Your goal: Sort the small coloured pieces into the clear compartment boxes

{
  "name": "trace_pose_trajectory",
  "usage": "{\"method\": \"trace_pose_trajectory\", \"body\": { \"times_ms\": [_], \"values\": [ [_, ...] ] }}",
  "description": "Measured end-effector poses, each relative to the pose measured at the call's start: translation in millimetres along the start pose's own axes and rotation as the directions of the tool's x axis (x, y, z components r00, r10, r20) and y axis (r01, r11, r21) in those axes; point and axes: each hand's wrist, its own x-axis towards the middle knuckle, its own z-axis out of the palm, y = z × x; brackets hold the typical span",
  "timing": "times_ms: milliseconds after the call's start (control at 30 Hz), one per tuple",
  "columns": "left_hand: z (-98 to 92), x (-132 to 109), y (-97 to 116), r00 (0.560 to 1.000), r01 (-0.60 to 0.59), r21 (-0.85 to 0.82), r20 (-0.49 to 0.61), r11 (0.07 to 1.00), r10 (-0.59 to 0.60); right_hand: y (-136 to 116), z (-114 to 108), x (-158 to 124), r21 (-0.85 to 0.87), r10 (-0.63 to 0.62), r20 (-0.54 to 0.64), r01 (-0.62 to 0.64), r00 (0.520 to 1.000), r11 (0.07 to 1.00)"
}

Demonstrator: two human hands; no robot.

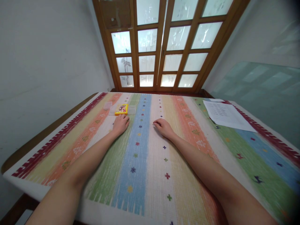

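Observation:
A small yellow box [121, 109] with a printed picture on top sits among clear plastic cases, left of the table's middle. My left hand [120, 124] is at its near edge, fingers curled against it; the fingertips are partly hidden. My right hand [162, 127] rests on the cloth farther right, apart from the box. Its fingers are curled in, with thumb and forefinger close together, and I see nothing in them. One clear plastic case [131, 109] lies just right of the yellow box, and another clear piece [107, 106] lies to its left.
A striped, patterned tablecloth [150, 175] covers the table. At the far right lie printed white sheets [226, 115]. Beyond the table stand wood-framed glass doors [159, 50]. A plain wall [51, 62] is on the left, and a pale glassy panel [262, 93] is on the right.

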Motion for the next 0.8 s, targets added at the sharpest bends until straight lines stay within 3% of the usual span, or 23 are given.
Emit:
{"method": "trace_pose_trajectory", "body": {
  "times_ms": [200,333,567,800],
  "values": [
    [-5.9,-22,-9,1.0,-0.015,-0.077,-0.003,0.997,0.014,0,0,0,-0.007,-0.009,-0.007,0.009,1.0,1.0],
    [2.0,-31,-18,0.999,-0.012,-0.087,0.032,0.996,0.015,2,1,1,-0.015,-0.011,-0.003,0.011,1.0,1.0],
    [22.7,-8,-25,0.999,0.02,-0.171,0.053,0.985,-0.011,0,2,0,-0.021,-0.005,-0.015,0.005,1.0,1.0],
    [16.8,5,-11,0.992,0.125,-0.142,0.032,0.982,-0.122,-4,0,-1,-0.008,-0.003,-0.022,0.003,1.0,1.0]
  ]
}}
